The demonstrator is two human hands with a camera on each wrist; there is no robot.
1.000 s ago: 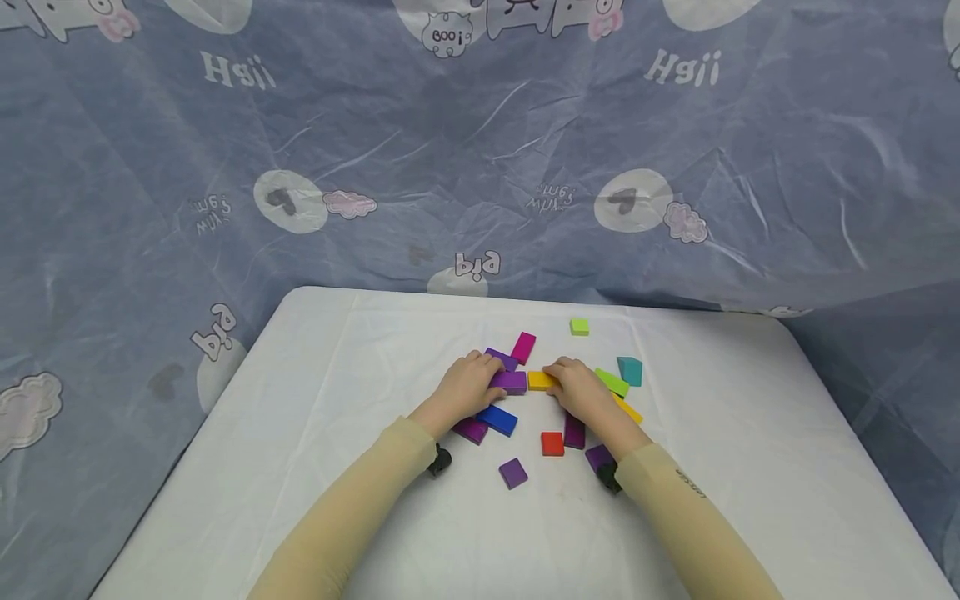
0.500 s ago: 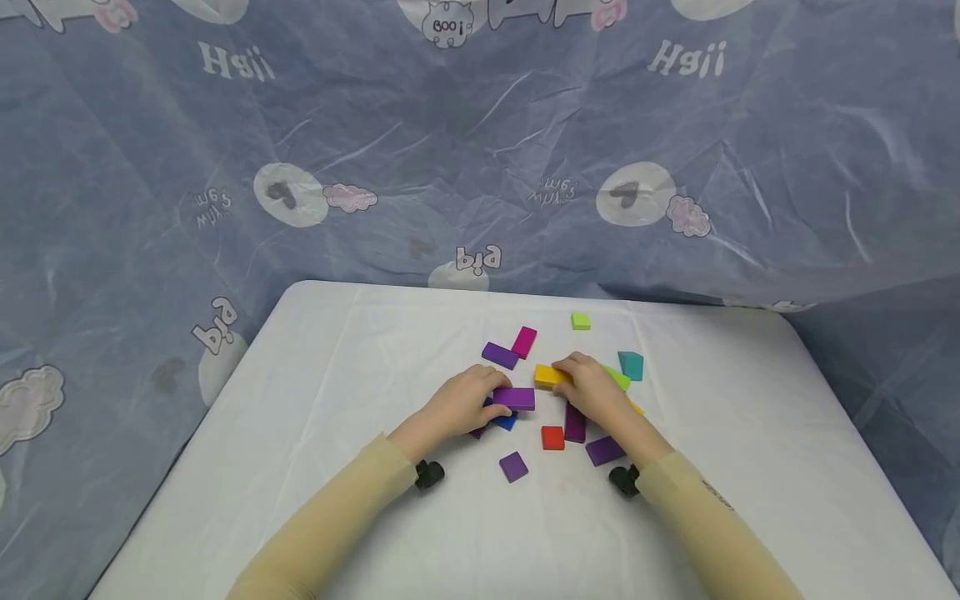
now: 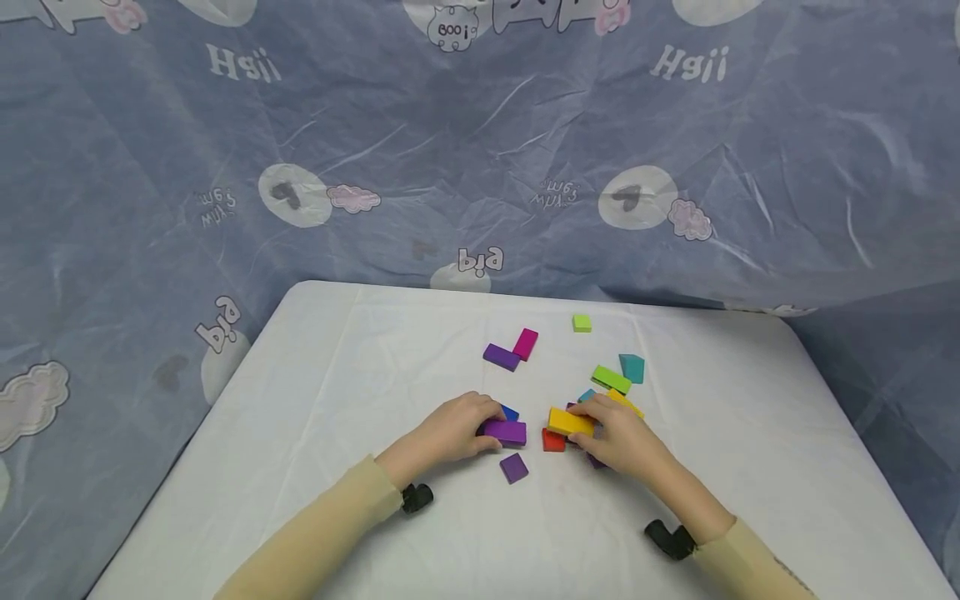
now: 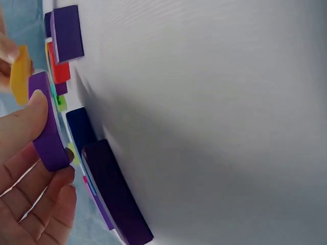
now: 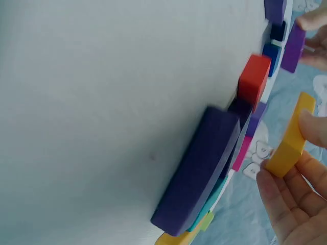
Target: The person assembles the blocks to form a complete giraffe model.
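Observation:
My left hand (image 3: 456, 427) pinches a purple block (image 3: 507, 432) between thumb and fingers, its free end pointing right. In the left wrist view this purple block (image 4: 47, 122) is raised off the table. My right hand (image 3: 622, 433) grips a yellow block (image 3: 568, 422), held over a red block (image 3: 553, 442) and dark purple ones. The right wrist view shows the thumb on one face of the yellow block (image 5: 292, 138) and fingers behind it. A blue block (image 3: 510, 412) lies partly hidden behind my left hand's block. Nearer me lies a small purple block (image 3: 513, 468).
Farther back on the white table (image 3: 375, 350) lie a purple block (image 3: 501, 357), a magenta block (image 3: 526, 344) and a small lime block (image 3: 582, 323). Right of them are a teal block (image 3: 632, 367), a green block (image 3: 611, 379) and another yellow block (image 3: 626, 403). A patterned curtain (image 3: 480, 150) hangs behind.
Both hands have drawn back toward the body, carrying the purple and yellow blocks. The right hand has also shifted rightward, uncovering the green block.

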